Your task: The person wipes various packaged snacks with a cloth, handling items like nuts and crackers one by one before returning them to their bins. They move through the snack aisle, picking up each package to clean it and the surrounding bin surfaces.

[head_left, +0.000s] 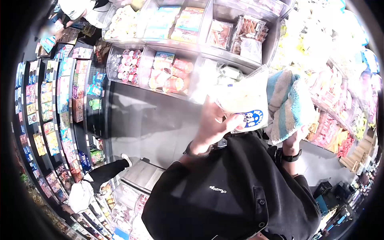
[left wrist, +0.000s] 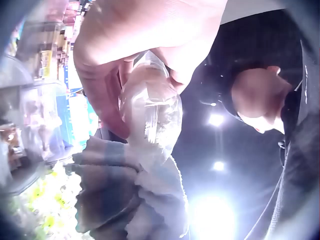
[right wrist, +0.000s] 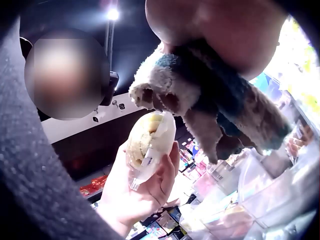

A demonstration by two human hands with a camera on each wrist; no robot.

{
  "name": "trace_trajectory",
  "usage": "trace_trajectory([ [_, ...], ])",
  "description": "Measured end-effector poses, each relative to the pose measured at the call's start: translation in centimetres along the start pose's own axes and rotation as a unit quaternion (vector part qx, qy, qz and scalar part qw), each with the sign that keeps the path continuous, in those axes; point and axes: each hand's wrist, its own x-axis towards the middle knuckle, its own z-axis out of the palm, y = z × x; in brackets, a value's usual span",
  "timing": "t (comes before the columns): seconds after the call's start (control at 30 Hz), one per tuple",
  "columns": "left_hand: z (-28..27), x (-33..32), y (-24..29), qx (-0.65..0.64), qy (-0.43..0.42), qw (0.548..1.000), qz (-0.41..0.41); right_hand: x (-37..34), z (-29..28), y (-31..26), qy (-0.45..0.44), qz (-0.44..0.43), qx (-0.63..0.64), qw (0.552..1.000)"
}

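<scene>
Two bare hands hold things in mid-air, a little towards two o'clock from the centre of the head view. The left hand (head_left: 211, 126) grips a puffed, translucent plastic packet (head_left: 244, 94), its thumb across the near face and its fingers curled round behind. The packet is pale and washed out by glare, with a crimped edge at its one o'clock and a round blue-and-white printed label (head_left: 253, 118) at its five o'clock. The right wrist view shows rounded, cream-coloured contents through the film; what they are I cannot tell.

At the packet's three o'clock, the right hand (head_left: 296, 139) clutches a plush blue-and-cream striped cloth (head_left: 295, 106), which hangs in loose folds and hides most of that hand from the head camera. Whether cloth and packet touch is unclear.

Below lies a smooth grey floor (head_left: 160, 134). From eleven to one o'clock stand clear plastic bins (head_left: 176, 43) of wrapped goods. Tall black shelf racks (head_left: 89, 122) packed with colourful boxes fill nine o'clock. A person in a white top (head_left: 81, 197) is at eight o'clock, and another in a white cap (head_left: 75, 9) at ten to eleven.
</scene>
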Motion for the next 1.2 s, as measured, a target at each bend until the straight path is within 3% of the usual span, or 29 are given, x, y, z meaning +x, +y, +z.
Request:
trace_trajectory([
  [0.03, -0.1, 0.0, 0.2, 0.006, 0.0, 1.0, -0.002, -0.2, 0.0, -0.2, -0.036, 0.011, -0.001, 0.999],
  [0.1, -0.4, 0.1, 0.6, 0.017, -0.006, 1.0, -0.008, -0.3, -0.6, 0.2, -0.019, -0.021, -0.116, 0.993],
  [0.17, -0.7, 0.2, 0.7, 0.065, -0.013, 0.997, 0.027, -0.4, -0.1, 0.3, -0.017, -0.028, -0.119, 0.992],
  [0.27, -1.2, 0.5, 0.2, 0.189, -0.019, 0.97, 0.15, -0.7, 0.3, 0.2, -0.012, -0.021, -0.12, 0.993],
  [0.33, -1.1, 0.6, 0.3, 0.211, -0.003, 0.963, 0.168, -1.1, 0.3, 0.5, -0.008, -0.027, -0.122, 0.992],
  [0.37, -1.3, 1.1, 0.1, 0.258, -0.016, 0.924, 0.28, -1.4, -0.1, 0.9, -0.018, -0.037, -0.121, 0.992],
  [0.43, -1.5, 1.1, 0.1, 0.262, -0.011, 0.931, 0.256, -2.2, -0.7, 1.6, -0.044, -0.061, -0.122, 0.99],
  [0.57, -1.3, 1.1, 0.3, 0.265, -0.024, 0.932, 0.247, -2.6, 0.0, 1.4, -0.08, -0.02, -0.105, 0.991],
  [0.67, -0.7, 1.2, -0.5, 0.211, 0.002, 0.964, 0.16, -1.8, 2.8, 0.8, -0.087, 0.001, -0.084, 0.993],
  [0.7, -0.1, 1.4, 0.2, 0.117, 0.033, 0.992, 0.024, -1.0, 4.4, 0.4, -0.103, -0.023, -0.059, 0.993],
  [0.77, -0.4, 2.2, 0.2, 0.057, 0.031, 0.989, -0.13, -0.9, 3.9, 2.4, -0.068, 0.011, -0.067, 0.995],
  [0.8, -0.8, 2.8, -0.9, -0.017, 0.004, 0.994, -0.106, -1.0, 3.9, 3.0, -0.03, 0.029, -0.078, 0.996],
  [0.87, -1.3, 2.9, -1.9, -0.024, -0.028, 0.996, -0.083, -0.3, 5.3, 2.7, 0.006, 0.053, -0.068, 0.996],
  [0.97, -1.4, 2.7, -3.8, 0.012, -0.009, 1.0, -0.002, 0.5, 7.4, 2.0, -0.007, 0.027, -0.073, 0.997],
  [1.0, -1.1, 2.8, -3.6, 0.023, -0.008, 0.999, 0.037, 0.4, 7.1, 2.2, -0.025, -0.021, -0.224, 0.974],
  [1.03, -0.7, 3.0, -3.1, 0.16, 0.017, 0.987, 0.022, 0.3, 7.0, 2.7, -0.056, -0.099, -0.291, 0.95],
  [1.07, -0.3, 2.9, -2.3, 0.347, 0.031, 0.933, 0.092, 0.1, 7.0, 3.0, -0.087, -0.174, -0.354, 0.915],
  [1.13, -0.2, 3.1, -2.7, 0.448, 0.018, 0.879, 0.165, 0.1, 8.2, 3.6, -0.146, -0.144, -0.365, 0.908],
  [1.2, -1.5, 3.1, -4.3, 0.386, -0.023, 0.913, 0.126, 1.1, 8.6, 2.6, -0.262, -0.27, -0.437, 0.817],
])
